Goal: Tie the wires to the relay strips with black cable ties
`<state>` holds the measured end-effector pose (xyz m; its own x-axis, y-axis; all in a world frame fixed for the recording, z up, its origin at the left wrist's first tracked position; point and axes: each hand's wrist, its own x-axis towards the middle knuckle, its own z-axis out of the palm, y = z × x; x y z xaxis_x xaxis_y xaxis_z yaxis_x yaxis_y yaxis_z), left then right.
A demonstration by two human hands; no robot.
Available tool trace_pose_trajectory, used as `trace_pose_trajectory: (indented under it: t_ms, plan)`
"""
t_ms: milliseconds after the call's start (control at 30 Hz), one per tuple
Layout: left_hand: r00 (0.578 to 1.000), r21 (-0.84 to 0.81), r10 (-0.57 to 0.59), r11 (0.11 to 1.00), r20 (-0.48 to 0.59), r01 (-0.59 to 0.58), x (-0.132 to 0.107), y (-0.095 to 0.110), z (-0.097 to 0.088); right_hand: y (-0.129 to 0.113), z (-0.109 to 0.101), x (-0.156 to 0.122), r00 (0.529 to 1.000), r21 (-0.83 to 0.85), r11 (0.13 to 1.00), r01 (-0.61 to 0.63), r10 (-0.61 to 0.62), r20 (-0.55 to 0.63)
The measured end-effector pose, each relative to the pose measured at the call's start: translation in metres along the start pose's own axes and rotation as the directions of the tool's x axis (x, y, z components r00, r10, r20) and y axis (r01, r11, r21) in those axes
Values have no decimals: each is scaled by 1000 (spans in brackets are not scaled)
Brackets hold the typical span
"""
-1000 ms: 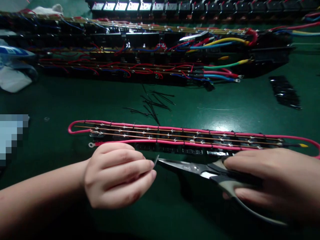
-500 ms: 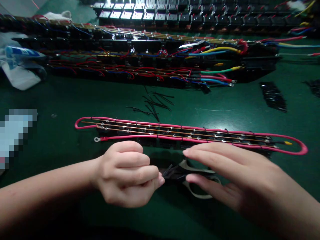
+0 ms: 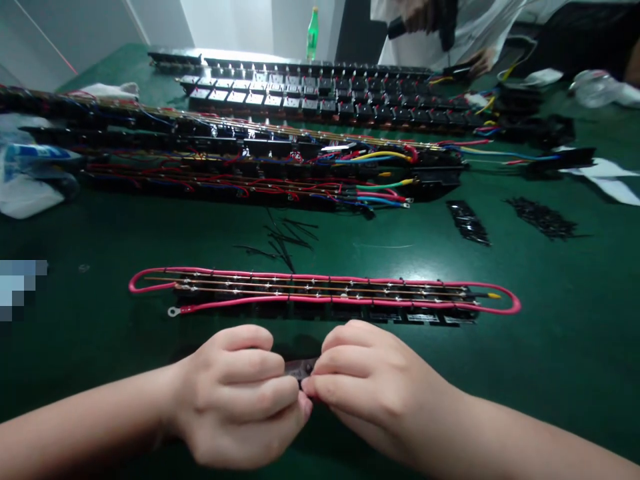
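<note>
My left hand (image 3: 240, 400) is curled closed, with a thin black cable tie (image 3: 301, 383) barely showing at its fingertips. Meeting it there, my right hand (image 3: 370, 387) is pinched at the end of that tie. Beneath the hands lie scissors (image 3: 296, 369); only part of their dark blades shows, and the handles are hidden. Just beyond my hands rests a long black strip assembly (image 3: 330, 310) with brass-coloured rods. A red cable (image 3: 240, 303) loops around it, held by black ties, with a ring terminal (image 3: 173, 311) at its left end.
Loose cable ties (image 3: 287, 237) lie past the assembly. Farther right are a black packet (image 3: 469, 222) and a pile of small black pieces (image 3: 543, 218). Wired black assemblies (image 3: 225, 177) span the back. A green bottle (image 3: 313, 37) and a co-worker's hand (image 3: 483, 61) appear beyond.
My right hand has gone from open above the scissors to pinching at my left fingertips. The view has tilted up, showing more of the table's far side. My left hand stays closed.
</note>
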<state>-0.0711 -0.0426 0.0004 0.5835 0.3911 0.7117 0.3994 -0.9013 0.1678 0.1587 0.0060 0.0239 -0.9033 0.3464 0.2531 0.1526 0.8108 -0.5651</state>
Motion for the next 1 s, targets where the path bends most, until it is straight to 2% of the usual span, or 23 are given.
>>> trace_pose_trajectory:
  t_ms: [133, 200, 267, 333, 400, 433, 467, 500, 533, 600, 667, 733, 833, 1000]
  plan:
    - [999, -45, 18, 999, 32, -17, 7, -3, -5, 3, 7, 2, 1000, 64, 998, 7, -6, -12]
    - [998, -63, 43, 997, 46, -40, 9, -5, -7, 2, 3, 4, 1000, 37, 999, 26, -26, -2]
    - [999, -66, 43, 997, 31, -40, 6, -9, -7, 2, -14, 4, 999, -97, 995, 38, -39, -10]
    - [1000, -67, 18, 998, 22, -16, 1, -13, -5, 14, -47, -4, 997, -346, 938, 22, -49, -68]
    - [999, -62, -6, 998, 36, 9, -6, -18, -3, 43, -92, -21, 983, -586, 807, -74, -40, -179]
    - [999, -56, -15, 998, 44, 18, -8, -20, -2, 64, -116, -33, 960, -650, 737, -185, -6, -280]
    - [998, -48, -23, 999, 50, 25, -10, -22, 0, 88, -139, -46, 915, -676, 670, -307, 14, -402]
    - [998, -38, -27, 999, 54, 29, -12, -23, 1, 115, -159, -60, 868, -653, 630, -420, 70, -491]
    - [998, -28, -29, 999, 56, 30, -13, -24, 1, 142, -176, -74, 831, -601, 634, -487, 123, -543]
    - [998, -10, -23, 1000, 58, 23, -13, -24, 2, 190, -197, -100, 798, -546, 636, -546, 196, -570]
    - [998, -4, -26, 1000, 62, 26, -13, -24, 2, 224, -204, -119, 792, -505, 655, -562, 250, -557]
    - [997, -14, -46, 999, 69, 47, -14, -25, 2, 242, -204, -132, 789, -477, 664, -576, 302, -535]
    - [993, -47, -58, 997, 102, 63, -17, -27, 2, 250, -202, -143, 777, -443, 661, -606, 371, -508]
    - [990, -77, -72, 994, 122, 82, -19, -29, 0, 248, -198, -143, 735, -369, 646, -668, 497, -461]
